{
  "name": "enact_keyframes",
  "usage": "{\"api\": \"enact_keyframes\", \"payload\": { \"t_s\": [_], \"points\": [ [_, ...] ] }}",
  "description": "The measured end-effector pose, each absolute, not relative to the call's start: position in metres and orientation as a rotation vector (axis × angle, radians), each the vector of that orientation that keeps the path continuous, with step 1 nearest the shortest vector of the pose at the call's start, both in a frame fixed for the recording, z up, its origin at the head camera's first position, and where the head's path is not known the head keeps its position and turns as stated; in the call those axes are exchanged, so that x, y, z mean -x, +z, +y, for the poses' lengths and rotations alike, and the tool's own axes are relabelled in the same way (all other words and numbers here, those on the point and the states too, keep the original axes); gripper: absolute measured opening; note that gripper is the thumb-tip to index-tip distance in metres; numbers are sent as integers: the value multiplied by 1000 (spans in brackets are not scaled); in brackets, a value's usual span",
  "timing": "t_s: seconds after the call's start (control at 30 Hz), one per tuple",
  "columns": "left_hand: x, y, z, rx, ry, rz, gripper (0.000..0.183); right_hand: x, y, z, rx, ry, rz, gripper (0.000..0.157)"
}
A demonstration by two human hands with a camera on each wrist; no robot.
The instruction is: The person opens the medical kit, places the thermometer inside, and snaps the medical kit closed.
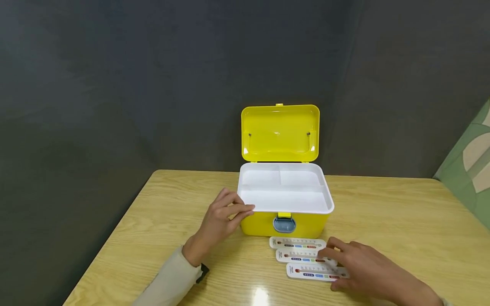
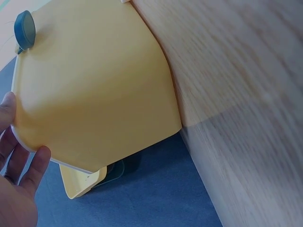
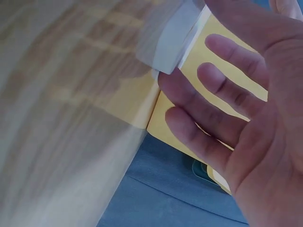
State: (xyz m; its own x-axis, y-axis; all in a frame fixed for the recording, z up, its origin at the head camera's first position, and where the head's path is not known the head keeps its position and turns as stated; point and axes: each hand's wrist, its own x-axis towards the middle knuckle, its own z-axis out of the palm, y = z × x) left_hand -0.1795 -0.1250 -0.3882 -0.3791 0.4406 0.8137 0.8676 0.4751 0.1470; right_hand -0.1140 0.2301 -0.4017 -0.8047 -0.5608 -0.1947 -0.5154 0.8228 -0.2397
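Wood-grained tabletop (image 1: 394,216); smooth yellow box (image 1: 260,224), rectangular lid (image 1: 279,123) raised; white compartmented tray (image 1: 283,197) inside, left hand (image 1: 218,216) pinching its rounded near-left corner; right hand (image 1: 361,264), loosely spread and gripping nothing, over the right ends of three flat, round-cornered thermometers (image 1: 300,256) before the box.

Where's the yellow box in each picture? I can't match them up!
Head: the yellow box sits a little right of the middle.
Left wrist: the yellow box looks big, upper left.
Right wrist: the yellow box is right of the middle, partly hidden behind the right hand's fingers.
Shared landmark: the wooden table under it.
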Motion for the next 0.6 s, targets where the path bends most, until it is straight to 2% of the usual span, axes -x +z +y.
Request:
{"api": "enact_keyframes", "payload": {
  "t_s": [0.6],
  "points": [
    [179,-388,-124,1069,-769,-2016,19,111,-399,235,964,-285,2765,41]
  ]
}}
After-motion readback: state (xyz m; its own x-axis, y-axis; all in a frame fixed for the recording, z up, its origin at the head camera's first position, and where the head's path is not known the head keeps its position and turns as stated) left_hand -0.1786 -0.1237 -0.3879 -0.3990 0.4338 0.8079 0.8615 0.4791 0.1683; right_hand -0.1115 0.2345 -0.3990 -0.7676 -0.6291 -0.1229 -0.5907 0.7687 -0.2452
